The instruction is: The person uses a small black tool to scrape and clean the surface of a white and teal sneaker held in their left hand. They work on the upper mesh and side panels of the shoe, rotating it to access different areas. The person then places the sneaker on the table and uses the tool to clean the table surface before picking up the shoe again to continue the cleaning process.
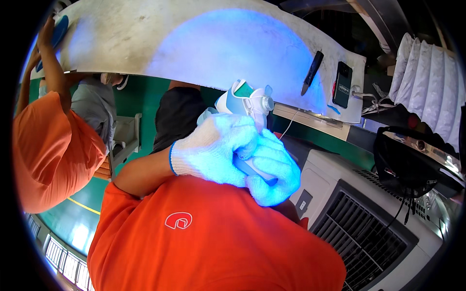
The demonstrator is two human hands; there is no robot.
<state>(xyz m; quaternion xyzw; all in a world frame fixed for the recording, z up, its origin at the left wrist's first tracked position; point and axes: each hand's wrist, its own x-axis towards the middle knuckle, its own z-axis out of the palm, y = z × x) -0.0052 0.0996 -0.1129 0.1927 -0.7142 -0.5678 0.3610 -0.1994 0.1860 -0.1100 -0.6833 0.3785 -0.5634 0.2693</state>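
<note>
Head view: left hand point(211, 148) and right hand point(277, 165) clasp a blue strip point(256, 170) slanting near-right, a knobbed blue-white piece point(253, 103) (link hidden) far-side.

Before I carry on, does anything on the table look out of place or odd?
Possibly the black knife-like tool: it lies loose on the table, pointed end toward the near edge, where it might be knocked. The blue glow there looks odd too.
</note>
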